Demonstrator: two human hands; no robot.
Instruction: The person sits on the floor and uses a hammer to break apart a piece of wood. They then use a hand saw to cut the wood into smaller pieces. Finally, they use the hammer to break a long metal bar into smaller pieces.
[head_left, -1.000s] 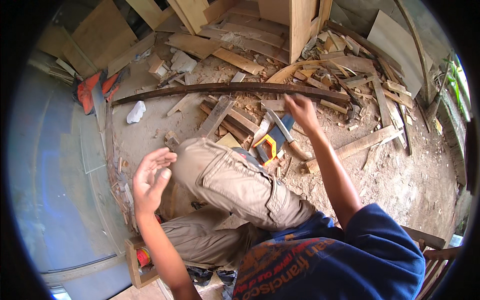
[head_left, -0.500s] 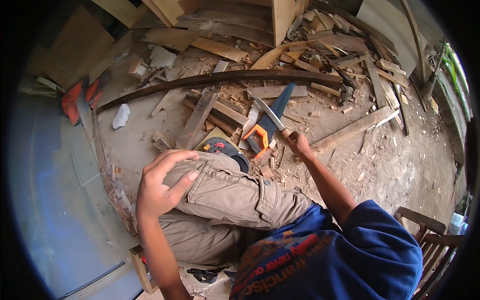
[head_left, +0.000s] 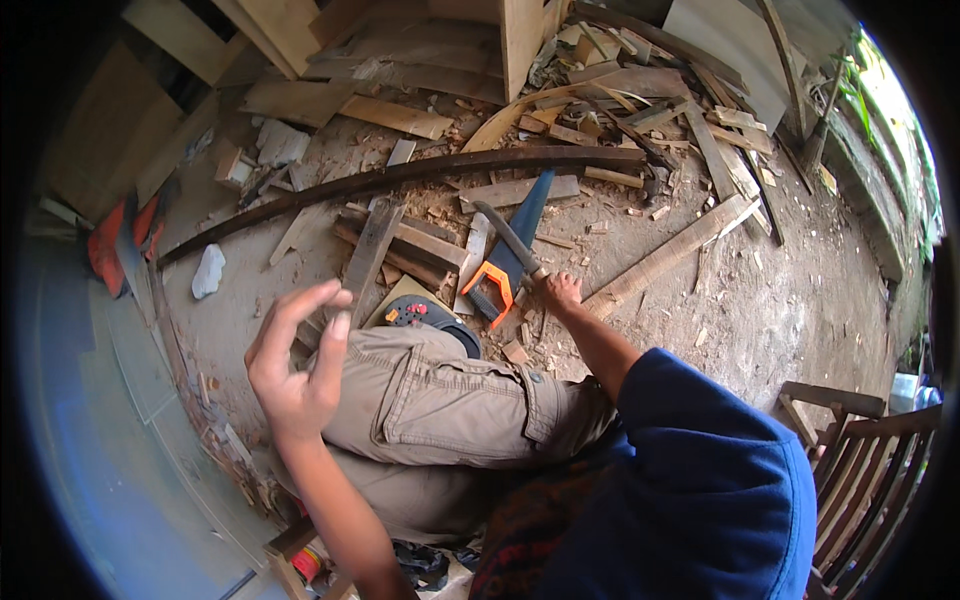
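Note:
My right hand (head_left: pixel 561 292) is closed round the wooden handle of a long knife (head_left: pixel 508 238), held out in front of me over the ground. In view, its blade crosses a handsaw (head_left: pixel 525 222) with a dark blue blade and an orange and black handle, lying on the ground. My left hand (head_left: pixel 297 362) is raised above my bent knee, fingers curled and a small gap between thumb and fingertips; nothing shows in it. The dark clog (head_left: pixel 432 322) on my foot rests near stacked wood offcuts (head_left: pixel 415 243).
A long dark beam (head_left: pixel 400 172) lies across the ground beyond the saw. Scrap wood (head_left: pixel 640 110) is heaped at the far right, and a loose plank (head_left: pixel 668 258) lies right of my hand. A slatted wooden chair (head_left: pixel 870 480) stands at the near right, a bluish panel (head_left: pixel 120 400) at left.
The view has shifted, moving the scene leftward. The knife blade has turned slightly, and my left thumb and fingertips have come closer together. The saw stays where it lay.

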